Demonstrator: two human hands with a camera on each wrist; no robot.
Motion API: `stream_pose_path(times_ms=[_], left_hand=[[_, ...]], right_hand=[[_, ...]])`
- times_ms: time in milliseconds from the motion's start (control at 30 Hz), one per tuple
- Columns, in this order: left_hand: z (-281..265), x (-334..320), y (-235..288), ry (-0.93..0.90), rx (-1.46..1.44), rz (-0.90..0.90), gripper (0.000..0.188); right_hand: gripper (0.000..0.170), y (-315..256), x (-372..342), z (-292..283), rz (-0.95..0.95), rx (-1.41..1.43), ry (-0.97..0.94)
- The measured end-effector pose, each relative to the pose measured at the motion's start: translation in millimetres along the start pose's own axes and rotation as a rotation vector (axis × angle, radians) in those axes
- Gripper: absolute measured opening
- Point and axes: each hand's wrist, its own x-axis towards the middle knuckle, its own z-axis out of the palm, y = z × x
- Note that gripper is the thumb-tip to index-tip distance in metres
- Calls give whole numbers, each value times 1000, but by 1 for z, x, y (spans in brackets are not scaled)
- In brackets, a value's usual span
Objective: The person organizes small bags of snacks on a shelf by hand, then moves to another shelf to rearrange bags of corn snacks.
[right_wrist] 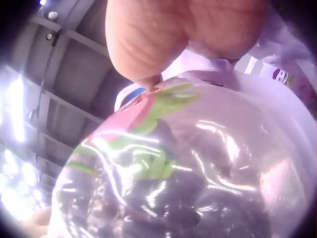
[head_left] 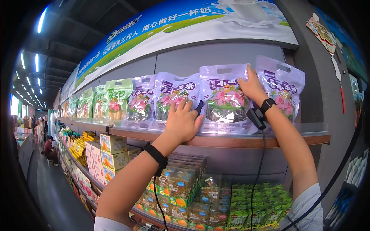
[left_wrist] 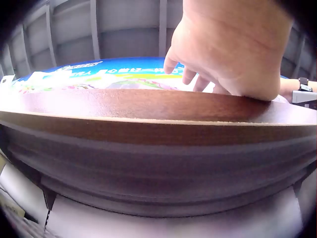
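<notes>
In the head view, purple stand-up bags with pink cartoon pictures and dark contents line the top shelf. My right hand (head_left: 254,86) holds the upper right edge of one purple bag (head_left: 224,96), its thumb on the front and the other fingers partly hidden at the edge. Up close in the right wrist view, that bag (right_wrist: 163,168) looks shiny and bulging below the hand. My left hand (head_left: 183,122) lies with fingers spread against the lower front of the neighbouring purple bag (head_left: 175,86). Its heel rests by the wooden shelf edge (left_wrist: 138,111) in the left wrist view.
Another purple bag (head_left: 281,88) leans at the right end, beside the right forearm. Green bags (head_left: 115,100) continue the row leftward. Underneath stand stacked cartons (head_left: 113,144), boxed packs (head_left: 177,184) and green packets (head_left: 258,202). Cables hang from both wrists. People are far down the aisle.
</notes>
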Motion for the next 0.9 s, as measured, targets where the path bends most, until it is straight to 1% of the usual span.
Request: stream_pose_path(times_ms=[33, 167, 233, 367, 433, 467, 533, 667, 733, 767, 833, 867, 900], left_hand=[[0, 0, -1, -1, -4, 1, 34], [0, -1, -1, -4, -6, -4, 34], [-1, 0, -1, -12, 2, -7, 33], [0, -1, 0, 7, 1, 1, 32], [-1, -1, -1, -15, -10, -5, 32], [0, -1, -1, -18, -10, -5, 32], [1, 0, -1, 16, 2, 16, 32], [1, -1, -1, 22, -4, 17, 32], [0, -1, 0, 26, 4, 10, 33], [0, -1, 0, 26, 3, 10, 33], [0, -2, 0, 24, -11, 7, 33], [-1, -2, 0, 23, -12, 5, 33], [-1, -2, 0, 14, -10, 2, 33]], right_hand=[[75, -2, 0, 0, 30, -58, 34], [71, -1, 1, 0, 0, -38, 33], [67, 4, 3, 2, -4, -57, -10], [63, 11, 2, 5, -27, -71, 8], [59, 8, 1, 1, 48, 145, -38], [59, 8, 1, 1, 51, 146, -39], [55, 7, 3, 1, 218, 295, -28], [54, 4, 1, 3, 229, 285, 19], [47, 2, -2, 4, 212, 195, -36], [47, 1, -3, 2, 213, 195, -37], [37, -1, -8, -4, 145, 400, -401], [31, -4, -11, -6, 69, 386, -453], [31, -7, -12, -9, 70, 384, -455]])
